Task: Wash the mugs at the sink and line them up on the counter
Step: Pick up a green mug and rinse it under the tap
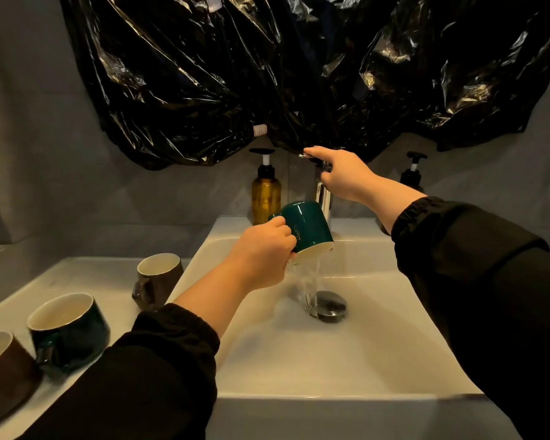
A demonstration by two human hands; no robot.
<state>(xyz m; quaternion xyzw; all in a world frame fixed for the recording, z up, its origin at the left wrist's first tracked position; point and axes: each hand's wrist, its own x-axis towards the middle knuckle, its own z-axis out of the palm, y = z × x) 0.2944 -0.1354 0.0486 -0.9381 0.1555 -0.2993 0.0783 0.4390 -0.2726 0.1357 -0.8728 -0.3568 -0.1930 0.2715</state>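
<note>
Brown mug point(4, 373) stands at the counter's point(86, 274) front-left corner, dark mug point(67, 331) just behind it, grey mug point(159, 277) by the sink point(299, 360) rim. Over the basin, the left hand point(261, 252) grips the teal mug point(308, 227) by its handle, mouth tipped down, water streaming below. The right hand point(340, 173) has its fingers curled round the tap's lever point(308, 156).

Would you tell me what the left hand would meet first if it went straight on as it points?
Probably the chrome faucet: the left hand points toward it, and the teal mug it grips sits just before the spout, though depth is unclear.
</note>
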